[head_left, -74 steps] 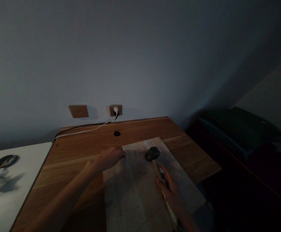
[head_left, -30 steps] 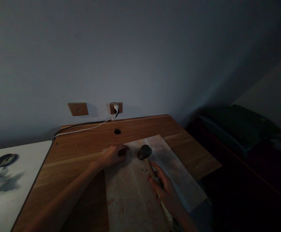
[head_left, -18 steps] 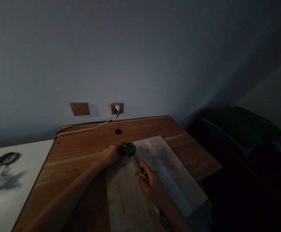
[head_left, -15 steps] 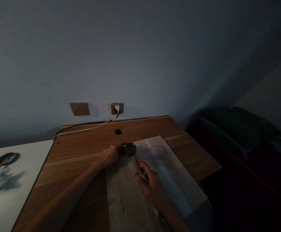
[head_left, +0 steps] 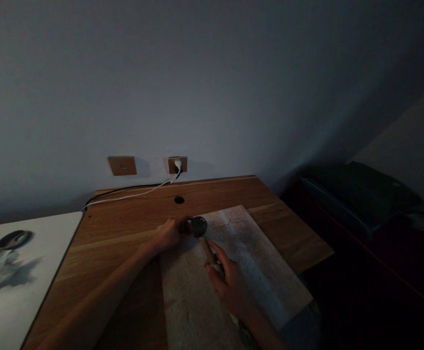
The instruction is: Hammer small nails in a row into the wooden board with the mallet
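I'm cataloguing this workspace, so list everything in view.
hammer: 1, dark head, tan handle, over the board
board: 1, pale, on wooden table
small bits: several, pale, board's far part
unclear item: 1, dark, beside hammer head
wooden table: 1, brown, centre
hole: 1, black, table's far side
white surface: 1, white, left
round item: 1, dark, on white surface
crumpled item: 1, whitish, beside it
wall: 1, grey, behind
wall plate: 1, tan, wall, left
socket: 1, tan, right of wall plate
plug: 1, white, in socket
cables: at least 2, white, black, leading left from socket
bulky object: 1, dark green, right
left hand: 1, bare, board's far-left corner
right hand: 1, bare, gripping hammer
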`<act>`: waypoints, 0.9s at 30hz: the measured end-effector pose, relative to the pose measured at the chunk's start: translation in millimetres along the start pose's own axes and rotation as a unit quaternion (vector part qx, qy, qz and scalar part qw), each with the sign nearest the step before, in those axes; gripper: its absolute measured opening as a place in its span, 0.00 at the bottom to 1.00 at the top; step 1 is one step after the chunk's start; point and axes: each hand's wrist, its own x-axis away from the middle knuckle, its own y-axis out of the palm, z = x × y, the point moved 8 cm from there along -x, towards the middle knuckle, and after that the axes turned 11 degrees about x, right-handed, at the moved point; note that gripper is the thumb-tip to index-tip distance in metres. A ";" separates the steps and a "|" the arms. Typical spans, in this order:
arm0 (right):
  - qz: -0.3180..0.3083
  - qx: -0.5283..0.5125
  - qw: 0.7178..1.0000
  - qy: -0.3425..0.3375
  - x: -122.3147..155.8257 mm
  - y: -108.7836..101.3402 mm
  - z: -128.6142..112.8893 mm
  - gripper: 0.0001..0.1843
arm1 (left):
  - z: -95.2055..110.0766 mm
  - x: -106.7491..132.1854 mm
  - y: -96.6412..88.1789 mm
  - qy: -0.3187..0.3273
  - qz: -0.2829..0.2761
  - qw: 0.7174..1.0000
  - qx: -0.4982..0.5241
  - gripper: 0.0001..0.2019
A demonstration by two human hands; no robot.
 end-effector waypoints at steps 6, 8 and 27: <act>0.002 0.003 1.000 0.003 -0.1 -2.3 2.1 0.27 | -0.3 -1.2 1.7 -0.001 -0.007 1.000 -0.005 0.26; 0.003 0.008 1.000 -0.005 -0.6 -3.5 1.5 0.27 | 0.2 -1.5 1.0 0.012 -0.002 1.000 -0.015 0.25; -0.007 -0.007 1.000 -0.006 2.1 1.0 6.4 0.27 | -4.9 -0.5 0.6 0.007 -0.004 1.000 0.007 0.23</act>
